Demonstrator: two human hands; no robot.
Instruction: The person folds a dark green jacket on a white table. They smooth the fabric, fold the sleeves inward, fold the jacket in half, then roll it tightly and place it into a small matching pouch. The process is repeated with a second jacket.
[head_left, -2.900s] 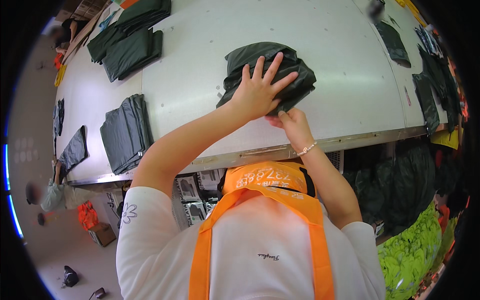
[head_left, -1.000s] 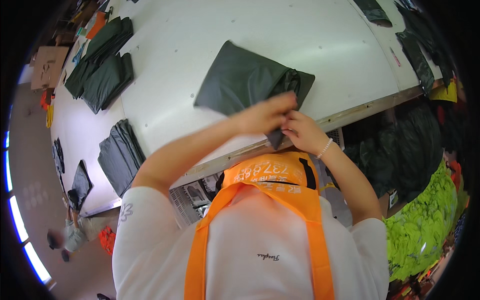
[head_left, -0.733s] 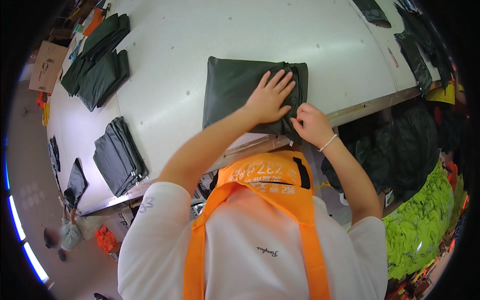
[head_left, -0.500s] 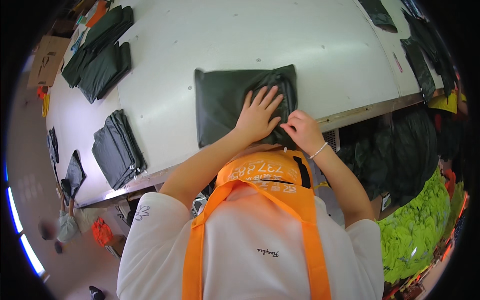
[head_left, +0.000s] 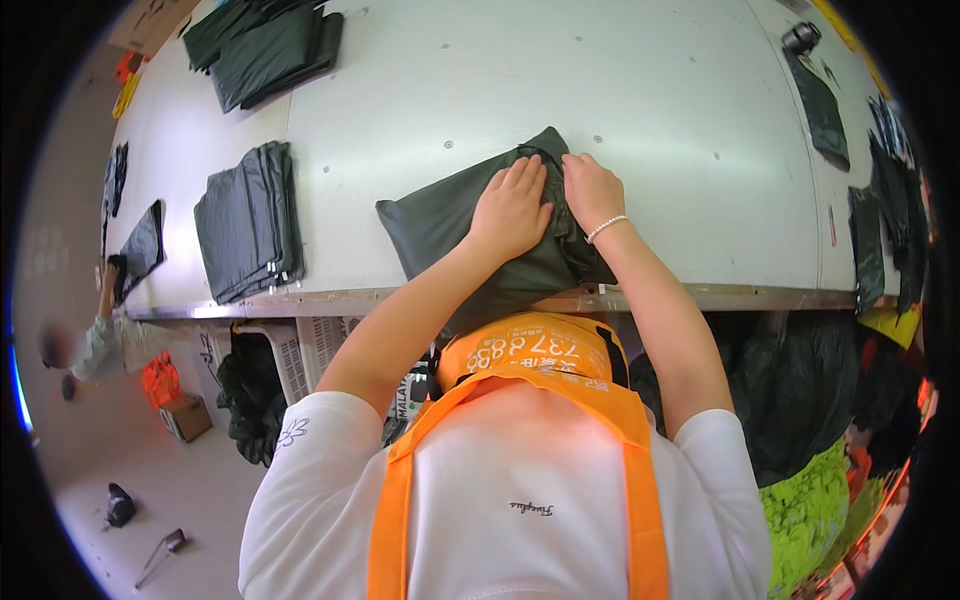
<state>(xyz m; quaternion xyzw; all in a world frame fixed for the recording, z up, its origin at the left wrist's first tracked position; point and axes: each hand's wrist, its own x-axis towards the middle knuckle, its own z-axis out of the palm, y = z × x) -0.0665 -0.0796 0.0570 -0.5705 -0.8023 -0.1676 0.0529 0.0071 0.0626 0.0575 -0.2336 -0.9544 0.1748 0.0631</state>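
A folded dark green, slightly glossy garment (head_left: 440,225) lies aslant on the pale table, its near part hanging over the front edge toward my orange apron. Flat on its right part rests my left hand (head_left: 512,205), fingers stretched out and close together, thumb apart. Along the garment's right edge, close to its far corner, my right hand (head_left: 592,190) has its fingers bent and pinched at the fabric. The cloth is gathered and creased between the two hands. A beaded bracelet (head_left: 607,229) circles my right wrist.
Left on the table (head_left: 690,220) sit a stack of dark garments (head_left: 250,225) and a larger pile (head_left: 270,60) behind it. More dark pieces (head_left: 820,110) lie at right. At far left a co-worker's hand (head_left: 108,285) touches a dark piece. Lime-green cloth (head_left: 805,510) is heaped below right.
The garment has turned, its right side swinging away from me, and now overhangs the table edge. Both hands have moved toward its far right corner. The view has shifted too.
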